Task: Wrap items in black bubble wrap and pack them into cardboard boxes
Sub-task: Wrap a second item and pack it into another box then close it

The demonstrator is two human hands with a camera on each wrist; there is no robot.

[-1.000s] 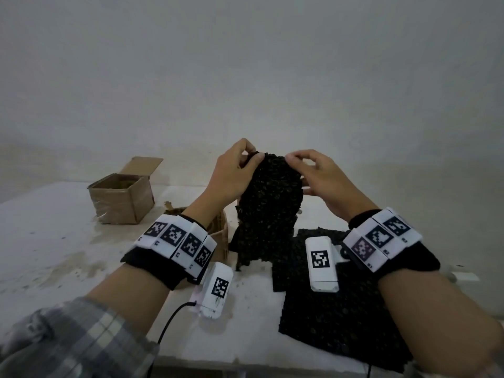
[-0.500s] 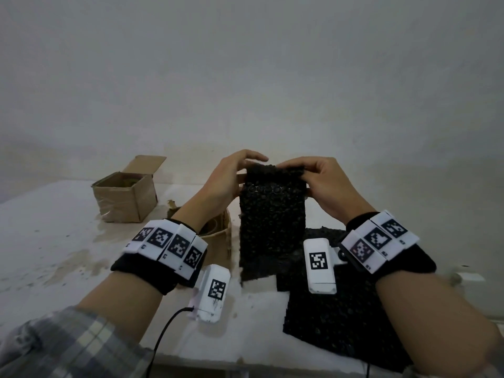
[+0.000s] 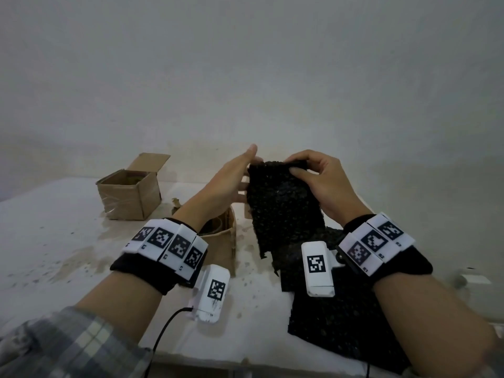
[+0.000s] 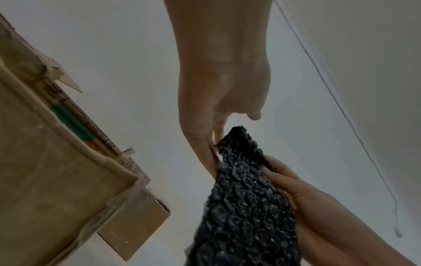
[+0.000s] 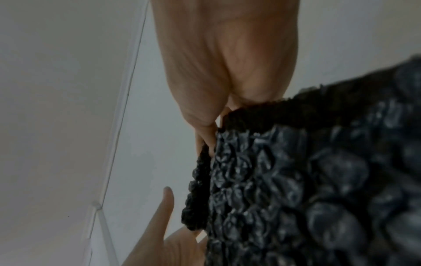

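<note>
A bundle of black bubble wrap (image 3: 281, 208) is held upright above the table, and what it wraps is hidden. My right hand (image 3: 305, 173) grips its top right corner, thumb on the front and fingers behind. My left hand (image 3: 240, 175) lies flat against the bundle's left side with straight fingers. In the left wrist view my left hand's fingers (image 4: 205, 144) touch the edge of the wrap (image 4: 246, 207). The right wrist view shows my right hand (image 5: 227, 72) pinching the wrap's top edge (image 5: 318, 171).
An open cardboard box (image 3: 223, 241) stands on the white table (image 3: 68, 255) just under my left wrist. A second open box (image 3: 128, 195) stands at the back left. A stack of flat black bubble wrap sheets (image 3: 341, 317) lies under my right forearm. A wall rises close behind.
My left hand has left the bundle's top edge and flattened against its left side. My right thumb has come round onto the front. The bundle now leans slightly.
</note>
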